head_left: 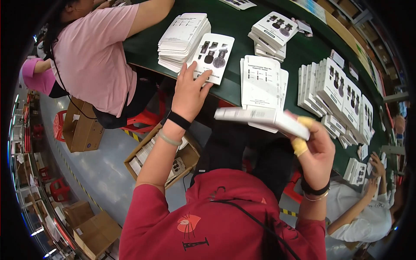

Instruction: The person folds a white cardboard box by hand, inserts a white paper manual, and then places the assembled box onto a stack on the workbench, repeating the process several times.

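Observation:
My left hand point(189, 92) lies with spread fingers on the lower edge of a white printed box point(222, 52), whose front shows black product pictures. That box leans beside a tall stack of white boxes point(183, 39). Yellow tape wraps the thumb and a finger of my right hand point(315, 147). Those fingers pinch one end of a thin white box point(262, 116), tilted edge-on and blurred, above my lap at the table's edge. Right behind it lies a small pile of white boxes point(261, 80), printed side up, partly covered by the held one.
More stacks of white boxes stand on the dark green table point(229, 21), at the back point(273, 30) and right point(338, 91). A carton point(190, 158) holding boxes is by my left leg. One co-worker in pink point(95, 56) sits left; another in white point(351, 212) works at right.

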`<act>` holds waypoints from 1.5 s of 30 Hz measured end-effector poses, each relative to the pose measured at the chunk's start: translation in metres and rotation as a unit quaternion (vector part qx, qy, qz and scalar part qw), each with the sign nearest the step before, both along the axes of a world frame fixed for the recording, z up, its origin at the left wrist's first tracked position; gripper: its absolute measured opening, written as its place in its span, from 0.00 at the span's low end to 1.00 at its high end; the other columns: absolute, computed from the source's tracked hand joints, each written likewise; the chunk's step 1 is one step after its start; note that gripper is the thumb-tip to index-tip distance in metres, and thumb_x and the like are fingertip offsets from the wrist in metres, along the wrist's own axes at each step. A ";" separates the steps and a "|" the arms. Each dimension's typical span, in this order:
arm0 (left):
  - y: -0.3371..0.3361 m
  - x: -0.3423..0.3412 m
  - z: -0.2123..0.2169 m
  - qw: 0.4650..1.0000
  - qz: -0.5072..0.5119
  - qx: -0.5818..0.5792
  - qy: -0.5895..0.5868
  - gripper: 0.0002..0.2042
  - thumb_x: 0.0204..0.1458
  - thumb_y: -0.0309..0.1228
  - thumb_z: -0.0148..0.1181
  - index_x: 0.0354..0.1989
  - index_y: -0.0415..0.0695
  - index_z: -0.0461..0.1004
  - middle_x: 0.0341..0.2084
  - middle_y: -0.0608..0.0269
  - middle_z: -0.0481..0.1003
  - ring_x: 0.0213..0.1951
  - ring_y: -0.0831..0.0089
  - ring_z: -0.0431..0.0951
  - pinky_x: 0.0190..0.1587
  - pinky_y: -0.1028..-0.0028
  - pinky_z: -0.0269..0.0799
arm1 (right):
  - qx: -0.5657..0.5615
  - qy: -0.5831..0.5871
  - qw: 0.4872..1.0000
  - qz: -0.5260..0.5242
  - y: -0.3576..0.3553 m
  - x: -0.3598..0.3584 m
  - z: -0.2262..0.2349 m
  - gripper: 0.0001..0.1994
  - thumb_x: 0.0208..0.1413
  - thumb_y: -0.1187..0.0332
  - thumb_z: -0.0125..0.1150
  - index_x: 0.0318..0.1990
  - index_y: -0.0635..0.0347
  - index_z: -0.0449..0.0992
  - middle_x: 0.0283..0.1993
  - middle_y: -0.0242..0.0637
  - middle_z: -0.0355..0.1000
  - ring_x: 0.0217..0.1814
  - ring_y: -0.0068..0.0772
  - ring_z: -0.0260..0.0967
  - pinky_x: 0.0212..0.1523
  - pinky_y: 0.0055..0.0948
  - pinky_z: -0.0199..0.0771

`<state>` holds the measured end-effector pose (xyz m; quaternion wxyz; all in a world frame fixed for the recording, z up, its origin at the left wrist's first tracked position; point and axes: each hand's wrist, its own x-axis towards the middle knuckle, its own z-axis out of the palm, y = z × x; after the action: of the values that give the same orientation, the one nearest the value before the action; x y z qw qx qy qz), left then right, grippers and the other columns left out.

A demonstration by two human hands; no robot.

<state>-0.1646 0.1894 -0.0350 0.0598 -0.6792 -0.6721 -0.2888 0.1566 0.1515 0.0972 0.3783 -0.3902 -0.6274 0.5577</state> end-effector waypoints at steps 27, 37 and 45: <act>0.010 -0.039 -0.031 0.975 -0.042 0.078 -0.204 0.15 0.53 0.25 0.63 0.51 0.42 0.77 0.55 0.50 0.70 0.56 0.49 0.69 0.60 0.61 0.67 | 0.402 -0.250 0.880 0.029 0.130 -0.171 -0.114 0.20 0.56 0.79 0.60 0.56 0.54 0.75 0.67 0.43 0.68 0.73 0.51 0.59 0.68 0.40 0.66; 0.004 -0.018 -0.042 0.880 -0.022 0.028 -0.473 0.28 0.55 0.19 0.54 0.66 0.36 0.57 0.63 0.47 0.61 0.61 0.57 0.68 0.63 0.64 0.66 | 0.381 -0.266 0.883 0.063 0.124 -0.161 -0.118 0.19 0.57 0.79 0.58 0.56 0.55 0.76 0.69 0.45 0.65 0.76 0.56 0.53 0.70 0.42 0.62; -0.010 0.024 -0.012 0.870 0.020 0.074 -0.487 0.23 0.58 0.23 0.57 0.62 0.35 0.63 0.56 0.49 0.67 0.53 0.61 0.74 0.54 0.65 0.72 | 0.380 -0.252 0.886 0.082 0.121 -0.123 -0.090 0.16 0.60 0.75 0.57 0.55 0.58 0.76 0.67 0.45 0.68 0.73 0.54 0.58 0.69 0.42 0.63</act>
<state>-0.1411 0.1797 -0.0473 -0.2190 -0.4323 -0.6064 -0.6305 0.0339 0.2727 0.0070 0.2793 -0.2910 -0.8954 0.1885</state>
